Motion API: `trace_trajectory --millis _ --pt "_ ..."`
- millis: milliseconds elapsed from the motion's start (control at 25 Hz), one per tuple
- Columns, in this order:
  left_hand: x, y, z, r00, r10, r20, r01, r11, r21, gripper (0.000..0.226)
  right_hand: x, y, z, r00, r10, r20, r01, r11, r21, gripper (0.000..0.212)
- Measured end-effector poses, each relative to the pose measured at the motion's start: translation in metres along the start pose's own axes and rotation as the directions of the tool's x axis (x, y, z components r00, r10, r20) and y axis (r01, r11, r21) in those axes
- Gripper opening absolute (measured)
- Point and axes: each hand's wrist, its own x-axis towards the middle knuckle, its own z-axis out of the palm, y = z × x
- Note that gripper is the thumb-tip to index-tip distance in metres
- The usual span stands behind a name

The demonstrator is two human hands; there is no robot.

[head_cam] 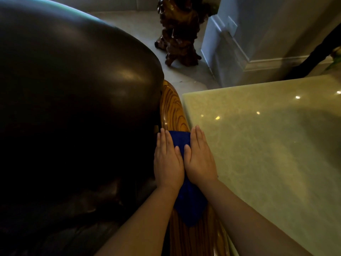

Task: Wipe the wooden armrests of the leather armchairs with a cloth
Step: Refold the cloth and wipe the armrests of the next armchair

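Note:
A glossy wooden armrest (pixel 172 108) with dark grain runs from the bottom centre up to the middle of the view, along the right side of a dark leather armchair (pixel 77 93). A blue cloth (pixel 190 202) lies spread over the armrest. My left hand (pixel 168 159) and my right hand (pixel 200 159) rest flat on the cloth side by side, fingers straight and pointing away from me, pressing it down onto the wood. Part of the cloth shows between my fingers and behind my wrists.
A pale green stone-topped table (pixel 267 137) stands right against the armrest on the right. A dark carved wooden stand (pixel 180 34) sits on the light floor beyond the chair. A white column base (pixel 236 48) stands at the upper right.

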Motion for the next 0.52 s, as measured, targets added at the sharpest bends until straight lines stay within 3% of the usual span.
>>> trace_trajectory --millis 240,400,520 --pt "0.048 0.005 0.002 0.995 0.053 -0.083 -0.050 0.998 0.037 0.055 0.050 0.002 0.005 0.999 0.012 0.031 -0.015 0.997 0.080 0.054" --pt "0.072 0.003 0.002 0.981 0.134 -0.138 -0.116 0.985 0.130 0.053 0.072 0.003 0.010 0.995 0.097 0.035 -0.098 0.994 0.043 0.056" --pt "0.081 0.010 -0.008 0.982 0.163 -0.090 -0.152 0.981 0.119 0.055 0.072 0.000 0.003 0.979 0.159 -0.127 -0.159 0.987 0.013 0.058"
